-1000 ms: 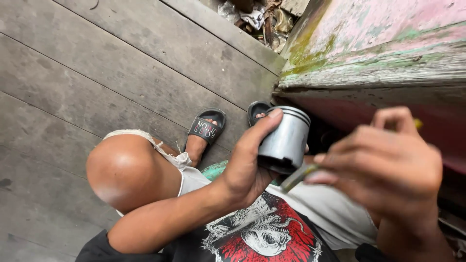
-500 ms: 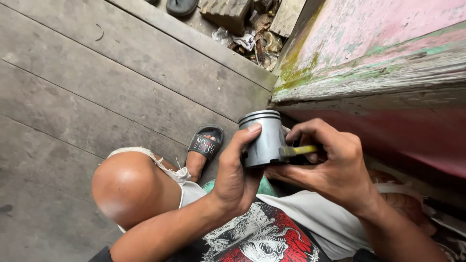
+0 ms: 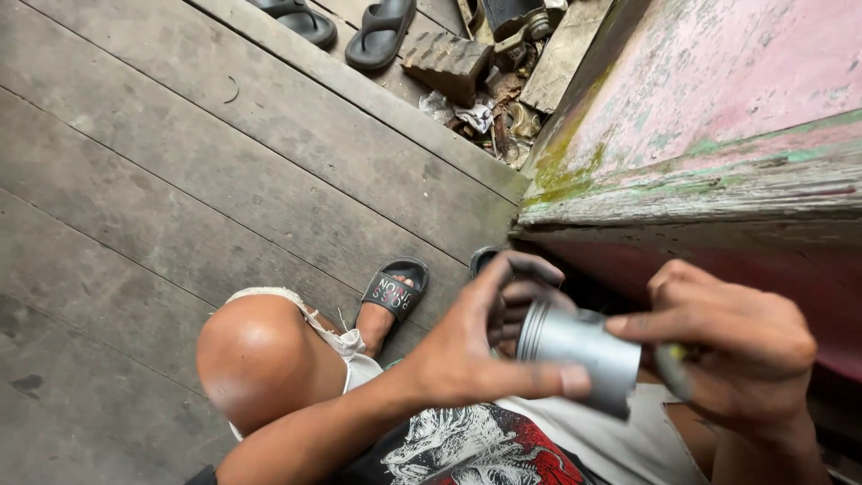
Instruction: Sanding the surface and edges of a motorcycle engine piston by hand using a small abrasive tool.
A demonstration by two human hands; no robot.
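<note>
Metal piston (image 3: 579,346) btwn both hands: L hand (image 3: 467,355) clasps it, R hand (image 3: 727,346) fingers curled, touching.

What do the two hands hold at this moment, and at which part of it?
The left hand grips the grey metal cylinder around its side wall. The right hand touches its end and pinches a thin tool with a yellow-green spot.

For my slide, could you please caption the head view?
Left hand and right hand grip a grey metal piston above a wooden plank floor.
</note>
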